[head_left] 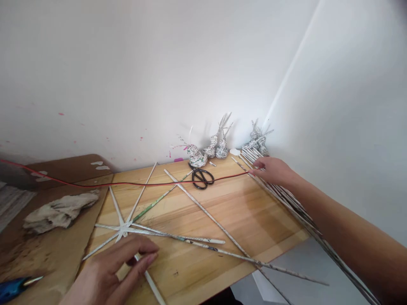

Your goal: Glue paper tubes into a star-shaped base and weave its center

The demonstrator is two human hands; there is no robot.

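My right hand [273, 171] reaches to the back right, its fingers curled on a bundle of rolled paper sticks [295, 205] along the table's right side. A thin red and dark cord [149, 184] runs in from the left and meets its fingertips. In the near left, my left hand [124, 267] has thumb and index fingertip brought together. What they hold, if anything, is hidden. A white stick [153, 288] passes beneath these fingers. Just beyond lies a star of crossed paper sticks [125, 228], flat on the wood, one arm partly green. A long single stick [206, 214] slants across the table.
Black-handled scissors [202, 178] rest near the back. Several small woven paper figures [197, 156] stand against the wall. On brown cardboard [47, 254] at left are a crumpled pale cloth [62, 210] and a blue-handled pointed tool [14, 288]. Stick ends overhang the table's front edge.
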